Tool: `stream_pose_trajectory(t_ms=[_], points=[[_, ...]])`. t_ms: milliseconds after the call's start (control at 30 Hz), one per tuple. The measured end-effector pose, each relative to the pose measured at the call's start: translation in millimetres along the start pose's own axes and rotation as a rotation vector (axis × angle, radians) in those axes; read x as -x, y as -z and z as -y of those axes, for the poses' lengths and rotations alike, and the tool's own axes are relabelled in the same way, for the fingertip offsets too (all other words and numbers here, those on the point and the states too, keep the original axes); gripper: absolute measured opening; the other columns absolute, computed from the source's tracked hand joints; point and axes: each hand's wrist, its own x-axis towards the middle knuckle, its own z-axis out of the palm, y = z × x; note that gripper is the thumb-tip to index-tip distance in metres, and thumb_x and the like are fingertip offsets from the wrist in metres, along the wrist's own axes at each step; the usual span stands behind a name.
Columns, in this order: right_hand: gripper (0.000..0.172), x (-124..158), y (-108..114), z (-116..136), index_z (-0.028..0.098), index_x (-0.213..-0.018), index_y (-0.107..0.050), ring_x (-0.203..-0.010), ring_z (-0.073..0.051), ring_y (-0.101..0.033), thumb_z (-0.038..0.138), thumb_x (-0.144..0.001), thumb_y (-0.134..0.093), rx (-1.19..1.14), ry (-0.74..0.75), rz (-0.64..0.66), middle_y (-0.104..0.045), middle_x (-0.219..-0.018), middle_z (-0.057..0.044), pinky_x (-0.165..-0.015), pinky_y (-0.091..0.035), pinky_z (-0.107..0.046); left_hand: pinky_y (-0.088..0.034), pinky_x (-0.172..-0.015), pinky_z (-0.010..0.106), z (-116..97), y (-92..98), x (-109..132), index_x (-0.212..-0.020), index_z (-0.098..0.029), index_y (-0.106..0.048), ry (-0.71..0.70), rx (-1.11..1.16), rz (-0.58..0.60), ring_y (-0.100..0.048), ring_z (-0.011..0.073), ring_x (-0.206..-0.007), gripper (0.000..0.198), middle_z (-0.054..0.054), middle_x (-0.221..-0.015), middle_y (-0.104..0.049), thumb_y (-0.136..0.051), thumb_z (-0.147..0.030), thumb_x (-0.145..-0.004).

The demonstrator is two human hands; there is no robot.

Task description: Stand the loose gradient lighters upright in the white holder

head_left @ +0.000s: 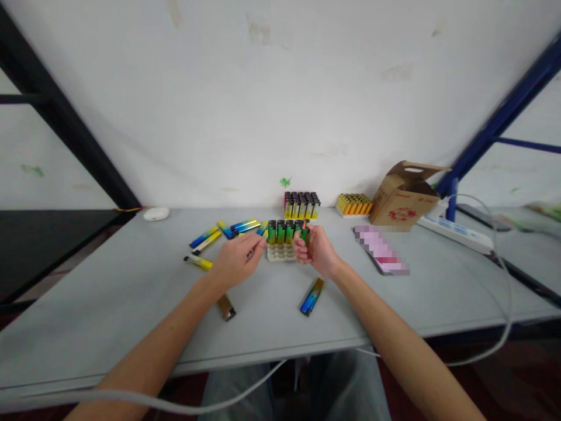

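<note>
1. Holding a green lighter (305, 234) upright, the right grip (318, 251) is closed around its lower body, thumb and fingers wrapped on it.
2. This lighter stands at the grip's 11 o'clock, at the right end of the row of lighters (283, 231), which stands in the white tray (280, 254).
3. The left grip (236, 262) sits at the tray's 9 o'clock, its fingers drawn narrow and just beside the tray's left edge. A bluish sliver shows at the fingertips, but I cannot tell whether it is held.
4. Loose lighters (204, 237) lie flat on the worktop (109, 304) at the left grip's 10 o'clock, with a yellow lighter (198, 262) at its 9 o'clock.
5. A blue-and-yellow lighter (312, 296) lies at the right grip's 6 o'clock, apart from it. A brown lighter (227, 307) shows beside the left forearm.
6. At the tray's 12 o'clock stands a full tray of dark lighters (301, 206). An orange batch (354, 204) and a cardboard box (403, 202) lie toward 2 o'clock.
</note>
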Motion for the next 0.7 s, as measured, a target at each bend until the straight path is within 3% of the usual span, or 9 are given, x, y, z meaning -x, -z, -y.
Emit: stream_pose_trajectory(t_ms=[167, 267, 400, 567, 700], points=[[0.044, 3, -2, 1, 0.02, -0.072, -0.047, -0.044, -0.009, -0.031, 0.062, -0.082, -0.04, -0.04, 0.076, 0.001, -0.037, -0.057, 0.004, -0.039, -0.019, -0.019, -0.046, -0.069, 0.026, 0, 0.2, 0, -0.079, -0.018, -0.059, -0.007, -0.014, -0.017, -0.062, 0.0154, -0.073, 0.027, 0.003, -0.077, -0.067, -0.04, -0.024, -0.095], [0.031, 4, -1, 3, 0.019, -0.086, -0.052, -0.05, -0.011, -0.041, 0.048, -0.077, -0.049, -0.082, 0.158, -0.026, -0.048, -0.067, 0.001, -0.039, -0.025, -0.019, -0.046, -0.068, 0.026, 0, 0.2, 0, -0.078, -0.018, -0.06, -0.02, -0.013, -0.017, -0.062, 0.0152, -0.071, 0.026, 0.003, -0.076, -0.066, -0.04, -0.023, -0.095], [0.019, 1, 4, 4, 0.02, -0.084, -0.051, -0.055, -0.011, -0.049, 0.027, -0.067, -0.054, -0.014, 0.281, -0.144, -0.051, -0.07, 0.002, -0.042, -0.032, -0.019, -0.046, -0.067, 0.026, 0, 0.5, 0, -0.077, -0.018, -0.06, -0.014, -0.017, -0.016, -0.061, 0.0151, -0.071, 0.027, 0.003, -0.075, -0.066, -0.04, -0.023, -0.095], [0.018, -5, 11, 0, 0.021, -0.086, -0.051, -0.064, -0.015, -0.054, 0.035, -0.075, -0.05, 0.214, 0.393, -0.292, -0.053, -0.074, 0.0, -0.05, -0.041, -0.025, -0.047, -0.068, 0.026, -1, 1.2, 0, -0.077, -0.019, -0.06, 0.007, -0.03, -0.007, -0.061, 0.0154, -0.071, 0.028, 0.004, -0.075, -0.066, -0.039, -0.025, -0.095], [0.017, 0, 15, -1, 0.022, -0.089, -0.052, -0.08, -0.019, -0.055, 0.038, -0.086, -0.046, 0.643, 0.6, -0.397, -0.057, -0.085, -0.003, -0.072, -0.046, -0.031, -0.048, -0.071, 0.026, -1, 1.8, -1, -0.079, -0.019, -0.061, 0.022, -0.016, 0.003, -0.063, 0.0159, -0.075, 0.028, 0.004, -0.079, -0.068, -0.039, -0.026, -0.094]])
